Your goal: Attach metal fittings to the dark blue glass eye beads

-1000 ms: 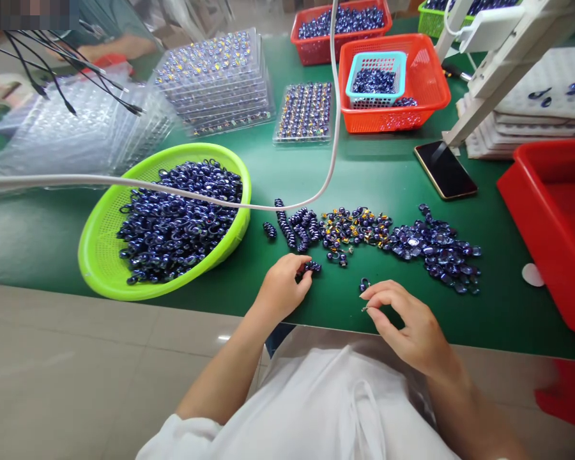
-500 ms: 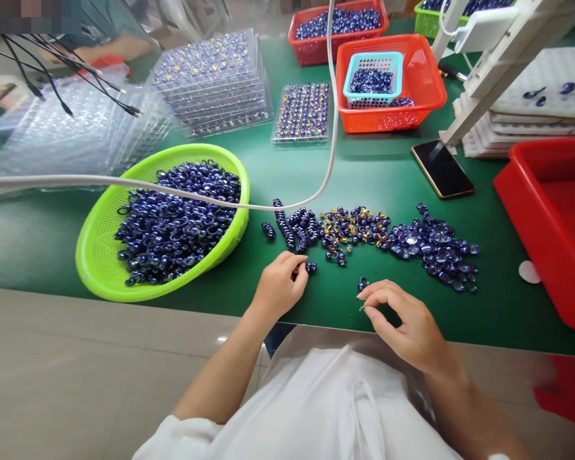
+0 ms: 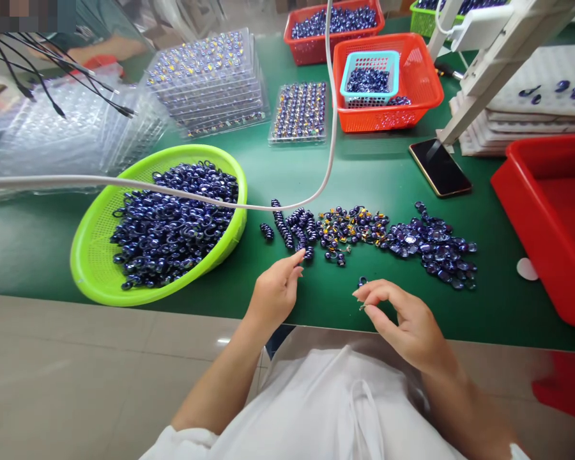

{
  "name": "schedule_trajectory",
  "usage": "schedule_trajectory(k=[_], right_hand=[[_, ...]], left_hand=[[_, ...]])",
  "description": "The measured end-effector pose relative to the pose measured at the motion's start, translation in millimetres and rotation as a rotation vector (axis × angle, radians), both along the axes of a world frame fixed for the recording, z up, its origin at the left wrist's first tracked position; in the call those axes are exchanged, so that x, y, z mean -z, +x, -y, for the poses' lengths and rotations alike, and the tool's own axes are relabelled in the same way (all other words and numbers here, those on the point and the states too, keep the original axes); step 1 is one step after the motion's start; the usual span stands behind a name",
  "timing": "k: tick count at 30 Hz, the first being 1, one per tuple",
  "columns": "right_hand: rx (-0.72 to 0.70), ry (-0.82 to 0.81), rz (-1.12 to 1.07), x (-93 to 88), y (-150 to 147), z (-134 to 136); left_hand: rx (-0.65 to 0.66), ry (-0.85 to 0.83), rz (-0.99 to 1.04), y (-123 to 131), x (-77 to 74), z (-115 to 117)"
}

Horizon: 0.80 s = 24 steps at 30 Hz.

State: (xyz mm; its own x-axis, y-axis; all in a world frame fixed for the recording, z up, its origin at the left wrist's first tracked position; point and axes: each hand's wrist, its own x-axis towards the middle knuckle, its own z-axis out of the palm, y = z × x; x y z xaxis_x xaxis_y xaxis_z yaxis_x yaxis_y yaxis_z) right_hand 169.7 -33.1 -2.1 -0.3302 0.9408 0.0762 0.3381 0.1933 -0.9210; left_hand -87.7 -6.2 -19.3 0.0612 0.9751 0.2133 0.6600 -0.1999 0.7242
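Note:
Short rows of dark blue, shiny ring-like pieces (image 3: 282, 223) lie on the green table in front of me. My left hand (image 3: 278, 287) is at the near end of these rows, index finger stretched out against the last pieces and thumb a little apart. To its right, my right hand (image 3: 402, 319) pinches a tiny metallic piece (image 3: 363, 307) between thumb and index finger, too small to name. A single dark ring-like piece (image 3: 362, 281) shows just beyond those fingertips; whether they touch it I cannot tell.
A green basket (image 3: 84, 255) heaped with dark pieces stands left. Beyond the hands lie yellow-marked pieces (image 3: 352, 223) and loose oval pieces (image 3: 436, 249). A white cable (image 3: 196, 197) crosses above. Farther off are filled clear trays (image 3: 215, 89), a phone (image 3: 439, 167) and a red bin (image 3: 522, 191).
My left hand has shifted slightly forward and its pinch has loosened; the short stack of dark pieces now lies at the near end of the rows. My right hand keeps its pinch.

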Motion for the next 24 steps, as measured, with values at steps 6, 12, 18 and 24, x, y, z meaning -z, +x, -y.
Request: schedule_trajectory(k=[6, 12, 18, 24], right_hand=[[0.008, 0.135, -0.016, 0.2, -15, -2], [0.005, 0.438, 0.081, 6.7, -21, -2], [0.029, 0.449, 0.001, 8.7, -15, 4], [0.117, 0.253, -0.100, 7.6, -12, 6]], left_hand=[[0.186, -0.364, 0.634, 36, -14.7, 17], [0.037, -0.579, 0.994, 63, -16.8, 8], [-0.006, -0.583, 0.989, 71, -16.5, 1], [0.073, -0.518, 0.904, 73, -13.4, 1]])
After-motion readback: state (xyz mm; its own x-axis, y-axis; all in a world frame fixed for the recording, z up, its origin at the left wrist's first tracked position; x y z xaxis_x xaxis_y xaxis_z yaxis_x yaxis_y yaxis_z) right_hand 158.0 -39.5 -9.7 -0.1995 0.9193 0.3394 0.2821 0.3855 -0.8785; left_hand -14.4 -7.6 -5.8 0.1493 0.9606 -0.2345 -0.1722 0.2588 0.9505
